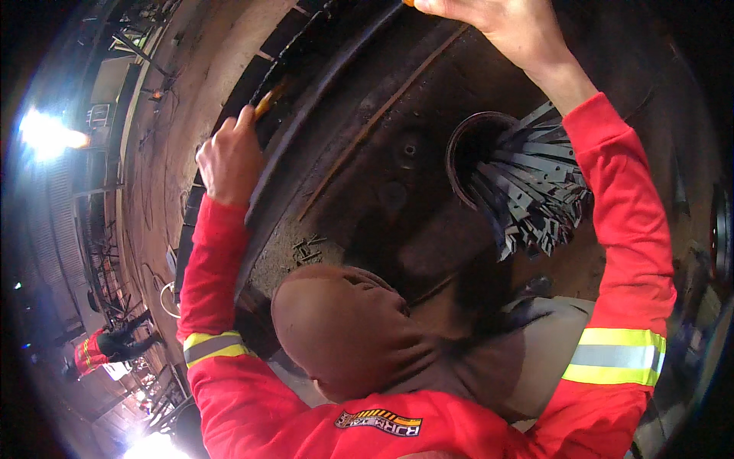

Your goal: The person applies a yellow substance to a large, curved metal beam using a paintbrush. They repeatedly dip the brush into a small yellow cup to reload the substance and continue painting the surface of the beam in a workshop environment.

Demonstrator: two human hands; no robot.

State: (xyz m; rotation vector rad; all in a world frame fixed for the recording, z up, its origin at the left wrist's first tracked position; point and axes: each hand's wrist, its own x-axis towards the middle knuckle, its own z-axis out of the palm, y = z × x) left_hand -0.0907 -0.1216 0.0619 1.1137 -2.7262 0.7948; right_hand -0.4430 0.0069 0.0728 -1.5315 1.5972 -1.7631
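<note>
My left hand [229,162] is closed at the upper left, over the edge of a long dark metal beam [325,80]. A slim yellow-orange object [267,102], like a handle, sticks out past its thumb and forefinger; its kind is unclear. At the top edge, my right hand [512,32] reaches far forward, its fingers partly cut off by the picture's rim. By its thumb tip a small bit of an orange object [409,3] shows, and the hand seems closed on it. Both arms wear red sleeves with reflective bands.
A round container [453,157] lies at the right with many flat, punched metal strips [535,180] spilling out. Small metal pieces [307,251] lie near my knee [344,329]. A thin brown rod [382,115] runs alongside the beam. Far left, another person [92,352] stands near bright lights.
</note>
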